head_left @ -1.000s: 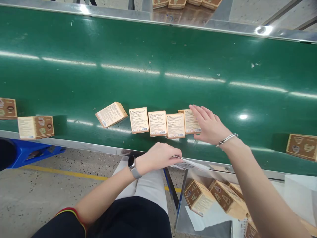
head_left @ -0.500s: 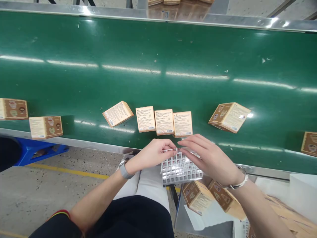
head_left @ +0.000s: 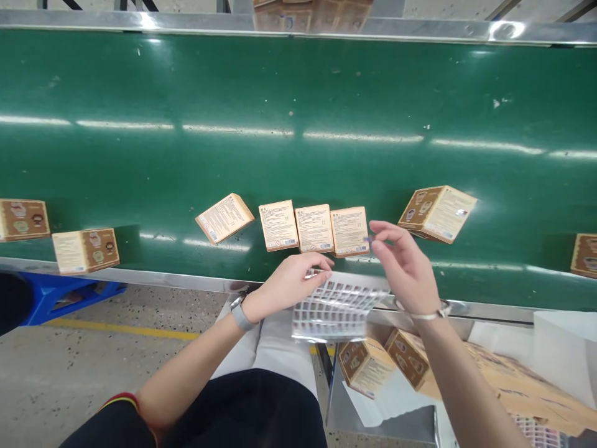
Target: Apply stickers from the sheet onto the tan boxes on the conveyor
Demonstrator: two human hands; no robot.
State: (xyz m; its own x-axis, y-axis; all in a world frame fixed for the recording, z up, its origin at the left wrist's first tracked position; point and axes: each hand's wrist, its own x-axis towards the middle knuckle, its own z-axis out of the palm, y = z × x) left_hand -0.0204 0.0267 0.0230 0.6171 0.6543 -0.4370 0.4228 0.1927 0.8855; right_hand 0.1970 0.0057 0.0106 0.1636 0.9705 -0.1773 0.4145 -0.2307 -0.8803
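Evidently the green surface [head_left: 298, 81] runs past both hands, streaked with reflected strip lights and edged beyond them by a metal rim [head_left: 186, 22]. Just below its near edge, the left hand [head_left: 298, 280] grips a sheet of small stickers [head_left: 333, 311] by its upper corner, the sheet hanging to that hand's right. The right hand [head_left: 410, 267] is loosely curled, with a small bluish piece [head_left: 370, 239] at its fingertips; blur hides whether they pinch it. Just left of those fingertips stands the nearest box [head_left: 349, 231], followed by two more in a row above the left hand; a turned box [head_left: 224, 218] lies farther left. Behind the right hand, to its right, sits an angled box [head_left: 438, 213]. Below the right hand, a metal shelf [head_left: 340, 410] carries more boxes and white paper. Well left of the left hand, blue plastic [head_left: 79, 298] shows beneath the surface, above a speckled floor [head_left: 116, 373] crossed by a yellow line [head_left: 140, 331].
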